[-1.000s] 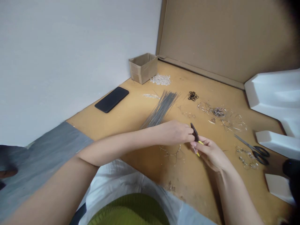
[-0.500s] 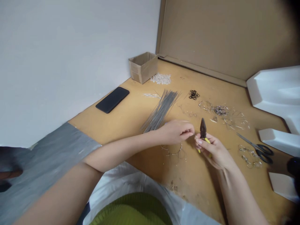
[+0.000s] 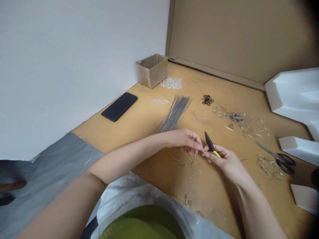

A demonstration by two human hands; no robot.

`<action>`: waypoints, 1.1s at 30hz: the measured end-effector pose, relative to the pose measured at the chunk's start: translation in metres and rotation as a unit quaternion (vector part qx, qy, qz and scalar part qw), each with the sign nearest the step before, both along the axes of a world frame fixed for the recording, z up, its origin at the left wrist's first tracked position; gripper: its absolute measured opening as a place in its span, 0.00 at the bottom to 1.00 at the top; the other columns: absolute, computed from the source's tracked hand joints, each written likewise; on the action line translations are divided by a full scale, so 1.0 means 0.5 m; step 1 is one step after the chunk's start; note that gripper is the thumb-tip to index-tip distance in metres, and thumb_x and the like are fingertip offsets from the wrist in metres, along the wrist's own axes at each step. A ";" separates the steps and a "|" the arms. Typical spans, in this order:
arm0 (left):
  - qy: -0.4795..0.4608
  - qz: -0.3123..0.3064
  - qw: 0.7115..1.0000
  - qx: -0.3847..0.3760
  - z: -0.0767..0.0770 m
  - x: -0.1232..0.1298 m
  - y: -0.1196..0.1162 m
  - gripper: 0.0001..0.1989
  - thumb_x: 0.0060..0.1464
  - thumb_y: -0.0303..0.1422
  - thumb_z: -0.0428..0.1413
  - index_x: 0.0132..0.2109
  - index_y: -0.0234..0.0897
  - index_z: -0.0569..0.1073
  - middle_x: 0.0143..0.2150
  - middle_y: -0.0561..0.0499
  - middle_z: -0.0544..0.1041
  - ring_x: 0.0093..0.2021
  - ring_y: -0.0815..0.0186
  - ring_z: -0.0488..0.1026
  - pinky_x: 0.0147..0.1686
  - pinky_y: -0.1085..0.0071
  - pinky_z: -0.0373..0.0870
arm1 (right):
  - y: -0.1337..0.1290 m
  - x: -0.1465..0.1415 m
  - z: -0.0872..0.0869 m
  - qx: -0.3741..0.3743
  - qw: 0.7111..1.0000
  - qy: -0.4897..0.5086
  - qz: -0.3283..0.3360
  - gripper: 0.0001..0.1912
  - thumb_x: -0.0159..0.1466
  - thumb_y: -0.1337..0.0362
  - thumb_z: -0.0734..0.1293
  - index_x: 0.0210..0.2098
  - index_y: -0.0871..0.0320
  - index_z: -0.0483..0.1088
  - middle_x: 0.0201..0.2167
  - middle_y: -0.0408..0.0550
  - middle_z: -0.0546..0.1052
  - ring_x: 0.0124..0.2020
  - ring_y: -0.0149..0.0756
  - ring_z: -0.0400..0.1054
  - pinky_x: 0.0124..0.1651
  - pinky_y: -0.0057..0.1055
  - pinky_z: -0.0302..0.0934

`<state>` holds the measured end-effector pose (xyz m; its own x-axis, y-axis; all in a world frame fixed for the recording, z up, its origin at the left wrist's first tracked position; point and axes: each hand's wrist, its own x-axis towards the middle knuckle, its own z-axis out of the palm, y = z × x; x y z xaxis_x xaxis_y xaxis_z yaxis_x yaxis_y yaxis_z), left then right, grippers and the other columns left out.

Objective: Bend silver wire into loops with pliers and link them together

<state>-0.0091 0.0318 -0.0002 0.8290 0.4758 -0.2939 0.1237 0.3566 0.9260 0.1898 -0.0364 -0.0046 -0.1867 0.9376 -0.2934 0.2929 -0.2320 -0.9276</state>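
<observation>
White wall point(image 3: 74, 66) along the left edge of the worktop point(image 3: 206, 199). Black smartphone point(image 3: 119, 107) lies flat near that edge, screen side not determinable. Kraft cardboard box point(image 3: 152, 71) stands open in the back corner, with a heap of small clear rings point(image 3: 171, 83) just beside it. Short bright wires point(image 3: 161, 101) lie next to a fanned bundle of long steel wires point(image 3: 173, 114).

Left hand point(image 3: 183, 141) reaches across mid-worktop, fingers curled, thumb and fingertips point(image 3: 199, 146) pinched close at the pliers' nose; anything held there is too fine to tell. Thin wire hoop point(image 3: 184, 158) lies just under this hand, apparently on the worktop.

Right hand point(image 3: 228, 162) is closed around the yellow grips of small pliers point(image 3: 209, 142), dark nose tilted up and away, near the left fingertips.

Farther back: black rubber rings point(image 3: 208, 100), tangled wire shapes point(image 3: 236, 117). Toward the right edge: linked wire rings point(image 3: 269, 167), black-handled scissors point(image 3: 281, 159), white foam packing blocks point(image 3: 294, 96). Cardboard panel point(image 3: 236, 39) stands along the back edge.
</observation>
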 end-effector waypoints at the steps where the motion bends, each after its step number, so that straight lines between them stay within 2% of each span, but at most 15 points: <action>1: 0.001 0.004 1.000 0.000 -0.003 0.002 0.000 0.08 0.49 0.33 0.58 0.33 0.32 0.70 0.25 0.55 0.73 0.21 0.76 0.69 0.23 0.78 0.62 | 0.000 -0.001 -0.001 0.013 1.000 -0.024 -0.010 0.16 0.49 0.55 0.72 0.31 0.58 0.72 0.24 0.42 0.70 0.25 0.30 0.61 0.30 0.27 0.56; 7: -0.027 -0.001 1.000 0.002 -0.014 0.005 -0.002 0.11 0.49 0.36 0.58 0.33 0.31 0.68 0.25 0.54 0.74 0.21 0.75 0.70 0.24 0.77 0.64 | -0.001 -0.017 0.004 0.069 0.995 -0.062 -0.031 0.14 0.49 0.54 0.72 0.29 0.58 0.72 0.21 0.42 0.71 0.25 0.31 0.63 0.31 0.27 0.58; 12: -0.059 0.026 0.998 0.028 -0.008 0.008 -0.009 0.11 0.50 0.36 0.57 0.32 0.31 0.66 0.23 0.55 0.72 0.21 0.74 0.70 0.25 0.76 0.66 | -0.004 -0.023 0.020 0.078 0.993 -0.055 -0.069 0.14 0.49 0.54 0.72 0.29 0.57 0.72 0.21 0.43 0.71 0.24 0.31 0.64 0.31 0.28 0.59; 16: -0.070 0.041 0.996 0.046 -0.006 0.015 -0.014 0.12 0.51 0.37 0.56 0.33 0.31 0.66 0.24 0.54 0.72 0.23 0.74 0.71 0.26 0.75 0.67 | -0.003 -0.013 0.016 0.055 0.995 -0.009 -0.084 0.14 0.50 0.55 0.72 0.31 0.57 0.72 0.22 0.43 0.71 0.25 0.31 0.64 0.32 0.28 0.58; 21: -0.080 0.062 0.993 0.059 -0.013 0.021 -0.016 0.10 0.52 0.35 0.55 0.34 0.31 0.67 0.24 0.54 0.72 0.22 0.75 0.69 0.25 0.76 0.66 | 0.001 0.000 0.008 0.003 0.997 0.046 -0.068 0.13 0.51 0.56 0.72 0.31 0.58 0.71 0.22 0.44 0.72 0.26 0.31 0.64 0.32 0.29 0.56; 27: -0.054 0.058 0.995 0.057 -0.003 0.015 -0.012 0.08 0.52 0.33 0.55 0.34 0.31 0.68 0.24 0.55 0.72 0.23 0.76 0.69 0.28 0.77 0.66 | 0.000 0.002 0.017 -0.006 0.998 0.044 -0.054 0.14 0.52 0.55 0.71 0.31 0.59 0.72 0.20 0.44 0.71 0.24 0.31 0.62 0.29 0.29 0.54; 33: -0.044 0.040 0.996 0.067 0.002 0.012 -0.010 0.07 0.54 0.31 0.53 0.33 0.31 0.66 0.21 0.55 0.71 0.23 0.74 0.70 0.28 0.76 0.66 | -0.001 0.000 0.021 0.006 0.997 0.065 -0.044 0.13 0.52 0.56 0.71 0.31 0.58 0.70 0.21 0.43 0.70 0.25 0.31 0.62 0.31 0.30 0.55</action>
<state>-0.0029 0.0266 0.0010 0.8067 0.5712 -0.1518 0.0170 0.2344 0.9720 0.1897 -0.0367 0.0060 -0.1397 0.9555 -0.2599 0.1496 -0.2391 -0.9594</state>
